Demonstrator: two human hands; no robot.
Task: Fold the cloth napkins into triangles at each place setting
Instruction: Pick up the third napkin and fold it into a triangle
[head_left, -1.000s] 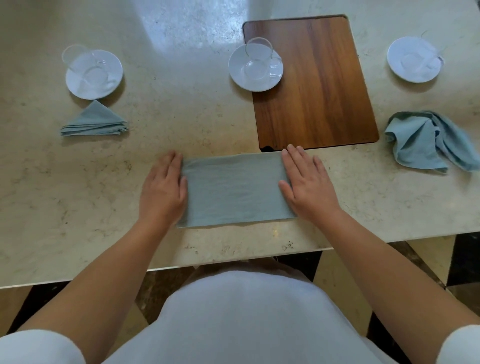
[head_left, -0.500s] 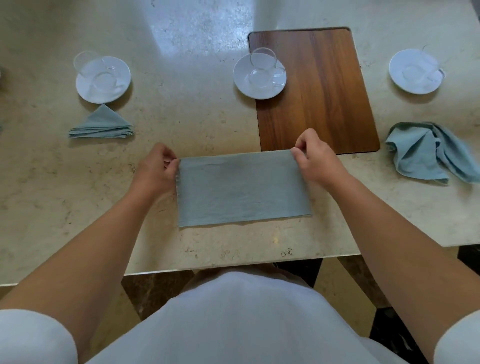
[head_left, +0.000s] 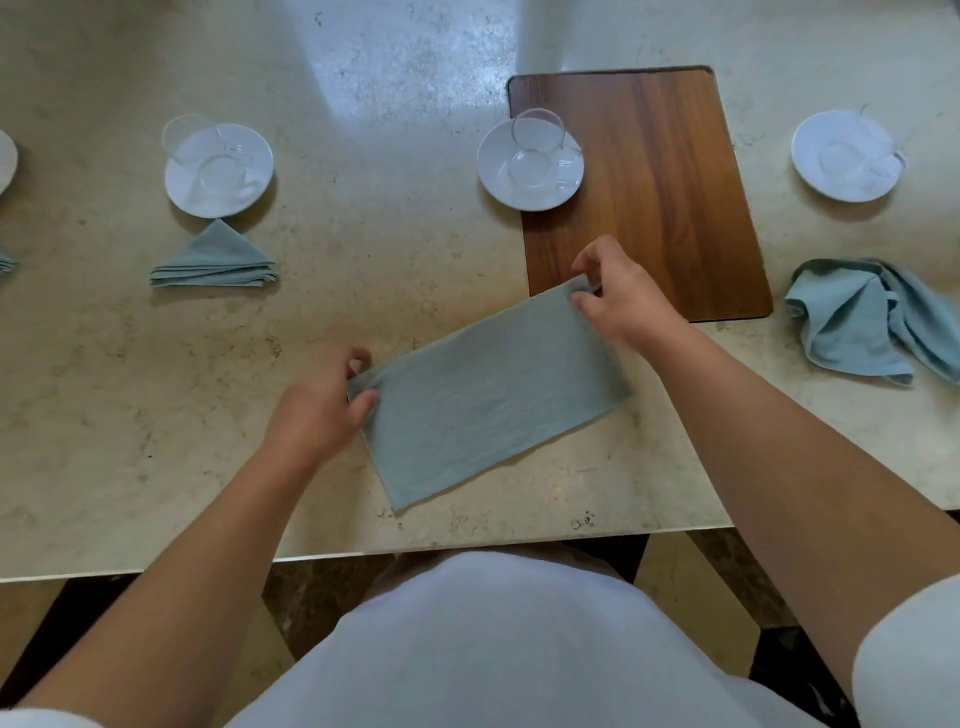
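A grey-blue napkin folded into a rectangle lies slanted on the marble table, its right end raised toward the wooden board. My left hand pinches its near-left corner. My right hand pinches its far-right corner at the board's front edge. A finished triangle napkin sits below the left saucer. A crumpled, unfolded napkin lies at the right.
Three white saucers with glass cups stand along the back: left saucer, middle saucer overlapping the wooden board, right saucer. Part of another saucer and napkin shows at the far left edge. The table's front edge runs close to my body.
My hands went from pressing flat on the napkin's ends to pinching its corners, then turned the rectangle counterclockwise so it now lies diagonally.
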